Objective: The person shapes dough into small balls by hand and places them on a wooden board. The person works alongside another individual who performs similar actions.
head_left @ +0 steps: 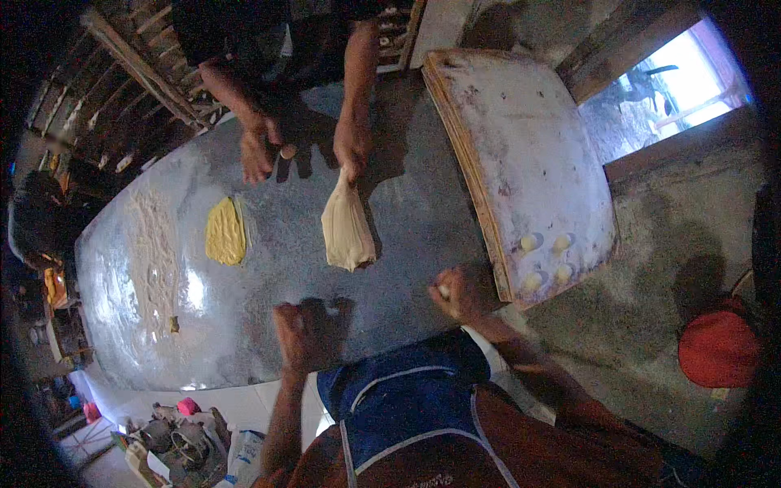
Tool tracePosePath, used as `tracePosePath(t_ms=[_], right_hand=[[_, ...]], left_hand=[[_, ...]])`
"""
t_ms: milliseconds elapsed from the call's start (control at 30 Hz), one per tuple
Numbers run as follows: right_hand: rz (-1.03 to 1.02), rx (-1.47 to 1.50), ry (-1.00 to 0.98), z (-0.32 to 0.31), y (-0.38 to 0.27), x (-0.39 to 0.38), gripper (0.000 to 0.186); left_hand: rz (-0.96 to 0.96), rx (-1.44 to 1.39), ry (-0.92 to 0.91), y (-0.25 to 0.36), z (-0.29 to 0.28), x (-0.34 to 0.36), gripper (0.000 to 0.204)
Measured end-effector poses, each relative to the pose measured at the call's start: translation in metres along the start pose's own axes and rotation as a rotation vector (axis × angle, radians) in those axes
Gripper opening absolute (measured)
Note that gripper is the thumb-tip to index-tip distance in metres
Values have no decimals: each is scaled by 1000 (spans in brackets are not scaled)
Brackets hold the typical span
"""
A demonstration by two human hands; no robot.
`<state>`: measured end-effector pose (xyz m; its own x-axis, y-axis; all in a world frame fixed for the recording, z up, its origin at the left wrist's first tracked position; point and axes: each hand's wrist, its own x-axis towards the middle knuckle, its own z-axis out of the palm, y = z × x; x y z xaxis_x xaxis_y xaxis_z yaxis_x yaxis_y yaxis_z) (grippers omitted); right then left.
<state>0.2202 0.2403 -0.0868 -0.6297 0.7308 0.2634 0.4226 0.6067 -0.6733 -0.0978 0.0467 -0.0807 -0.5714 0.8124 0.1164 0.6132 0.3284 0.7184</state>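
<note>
My left hand [296, 337] is closed over the near edge of the grey metal table [252, 313], its shadow beside it. Whatever its fingers may hold is hidden. My right hand [457, 294], by the near corner of a floured board, is closed around a small pale dough ball [443, 290]. Beyond my hands, a co-worker's hand [351, 150] grips the top of a large piece of dough [348, 232], stretched toward me. The co-worker's other hand [258, 150] is spread beside a small dough ball [287, 151].
A soft-looking yellow slab [225, 233] lies on the table's left half, near a smeared pale streak [154, 252]. Several dough balls [561, 241] sit on the raised wooden board [521, 146] at right. A red round object [720, 348] stands far right; cluttered equipment [187, 443] is lower left.
</note>
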Motion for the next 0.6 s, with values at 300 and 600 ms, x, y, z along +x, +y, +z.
tracePosePath(t_ms=[300,600], right_hand=[[84,-57,-251,-5,-13,0,38],[-19,-327,-217,1,-17,6,24]], left_hand=[[-5,9,-76,-11,16,-36,23],[-3,41,35,-12,26,-47,23]])
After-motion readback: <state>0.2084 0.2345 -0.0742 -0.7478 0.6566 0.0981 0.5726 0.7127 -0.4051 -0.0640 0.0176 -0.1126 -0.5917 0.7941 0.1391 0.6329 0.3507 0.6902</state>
